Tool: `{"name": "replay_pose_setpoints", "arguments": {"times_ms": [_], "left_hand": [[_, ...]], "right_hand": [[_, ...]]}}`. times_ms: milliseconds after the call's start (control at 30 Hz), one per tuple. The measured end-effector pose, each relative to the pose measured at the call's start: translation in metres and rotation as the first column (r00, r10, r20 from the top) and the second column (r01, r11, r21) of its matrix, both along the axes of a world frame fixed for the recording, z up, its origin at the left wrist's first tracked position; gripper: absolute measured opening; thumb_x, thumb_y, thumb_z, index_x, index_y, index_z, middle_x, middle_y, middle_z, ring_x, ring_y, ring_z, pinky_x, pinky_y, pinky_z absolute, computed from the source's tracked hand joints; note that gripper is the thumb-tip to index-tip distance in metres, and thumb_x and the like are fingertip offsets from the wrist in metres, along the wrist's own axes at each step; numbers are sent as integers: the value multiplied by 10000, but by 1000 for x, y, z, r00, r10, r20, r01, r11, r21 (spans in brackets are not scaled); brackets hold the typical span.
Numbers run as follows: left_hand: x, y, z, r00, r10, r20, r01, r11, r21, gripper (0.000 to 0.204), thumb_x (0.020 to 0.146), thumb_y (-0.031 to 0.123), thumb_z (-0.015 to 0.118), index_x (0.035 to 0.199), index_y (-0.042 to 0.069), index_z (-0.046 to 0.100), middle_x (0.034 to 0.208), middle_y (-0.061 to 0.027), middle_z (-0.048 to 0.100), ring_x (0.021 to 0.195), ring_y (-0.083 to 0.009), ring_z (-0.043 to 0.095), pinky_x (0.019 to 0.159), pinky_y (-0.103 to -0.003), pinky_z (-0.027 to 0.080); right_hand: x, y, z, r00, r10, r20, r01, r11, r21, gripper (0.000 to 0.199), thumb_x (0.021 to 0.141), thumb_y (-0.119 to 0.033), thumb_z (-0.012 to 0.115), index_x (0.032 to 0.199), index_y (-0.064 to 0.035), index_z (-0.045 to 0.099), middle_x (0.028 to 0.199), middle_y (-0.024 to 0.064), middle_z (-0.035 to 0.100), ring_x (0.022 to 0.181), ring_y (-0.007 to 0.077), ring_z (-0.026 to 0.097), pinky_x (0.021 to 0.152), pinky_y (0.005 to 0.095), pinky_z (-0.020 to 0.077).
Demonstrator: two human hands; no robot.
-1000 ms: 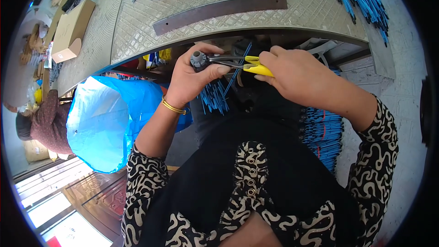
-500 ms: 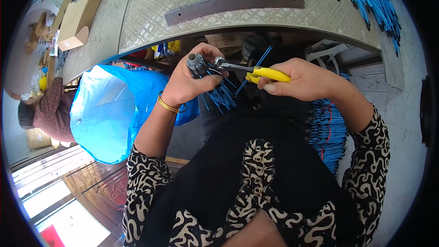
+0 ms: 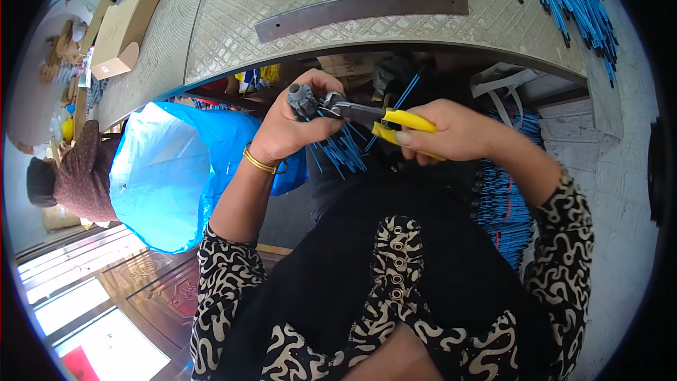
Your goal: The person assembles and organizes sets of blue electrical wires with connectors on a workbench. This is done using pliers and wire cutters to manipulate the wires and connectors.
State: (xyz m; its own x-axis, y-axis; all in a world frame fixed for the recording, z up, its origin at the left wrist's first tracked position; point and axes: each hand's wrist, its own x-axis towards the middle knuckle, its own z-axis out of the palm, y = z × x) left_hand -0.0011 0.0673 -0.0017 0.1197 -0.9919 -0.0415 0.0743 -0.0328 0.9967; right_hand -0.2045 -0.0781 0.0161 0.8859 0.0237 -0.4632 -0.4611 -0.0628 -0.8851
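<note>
The left hand [image 3: 282, 125] has the bumpy grey part [image 3: 303, 101] tucked in its grip, round end facing 11 o'clock. The right hand [image 3: 455, 128] has its grip around the long yellow-handled pliers [image 3: 411, 121], which point between 9 and 10 o'clock. Their nose is at the part's 3 o'clock, just beside it; I can't tell if they touch.

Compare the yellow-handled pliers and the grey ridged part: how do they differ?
The pliers are long with yellow handles; the grey part is short, stubby and ridged. The pliers are in the right hand; the grey part is in the left hand. Both are hand-held.
</note>
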Motion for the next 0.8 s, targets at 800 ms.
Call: {"name": "replay_pose_setpoints", "arguments": {"times_ms": [800], "left_hand": [[2, 2, -1, 998, -39, -48, 43, 996, 78, 256, 684, -16, 622, 929, 17, 553, 826, -37, 604, 785, -110, 609, 705, -233, 479]], "right_hand": [[-4, -6, -1, 974, 133, 182, 2, 802, -598, 309, 824, -299, 603, 847, 9, 602, 850, 121, 556, 750, 251, 562, 667, 332, 441]]}}
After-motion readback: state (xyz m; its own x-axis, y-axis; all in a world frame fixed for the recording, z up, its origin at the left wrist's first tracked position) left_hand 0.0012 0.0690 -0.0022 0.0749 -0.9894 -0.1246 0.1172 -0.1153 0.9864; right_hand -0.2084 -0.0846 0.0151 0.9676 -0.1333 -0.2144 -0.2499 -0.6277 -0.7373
